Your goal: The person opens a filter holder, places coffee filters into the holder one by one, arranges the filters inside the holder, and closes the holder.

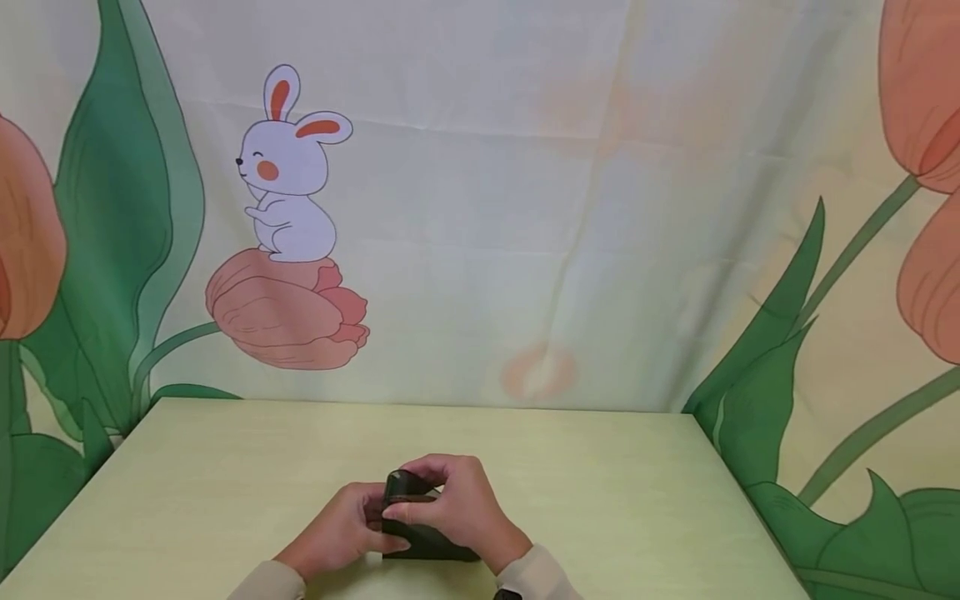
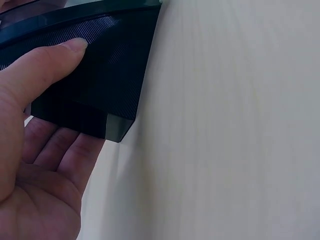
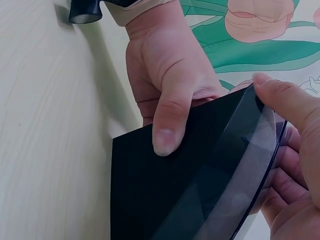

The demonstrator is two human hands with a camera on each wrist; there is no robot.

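Note:
A black plastic case (image 1: 427,542) with a smoky, see-through curved cover (image 3: 240,185) stands near the front middle of the table; its exact kind is unclear. My left hand (image 1: 339,527) grips its left end, the thumb flat on a finely ribbed side (image 2: 112,60) and the fingers around the far side. From above and the right, my right hand (image 1: 468,504) holds the cover's rounded top end. In the right wrist view, that hand's thumb (image 3: 280,95) lies at the case's upper corner, its fingers behind the cover. What the case contains cannot be made out.
The pale wooden table (image 1: 615,492) stretches out around the hands. Behind it hangs a cloth backdrop (image 1: 465,208) printed with a rabbit and tulips. A dark band (image 1: 508,594) shows at the right sleeve.

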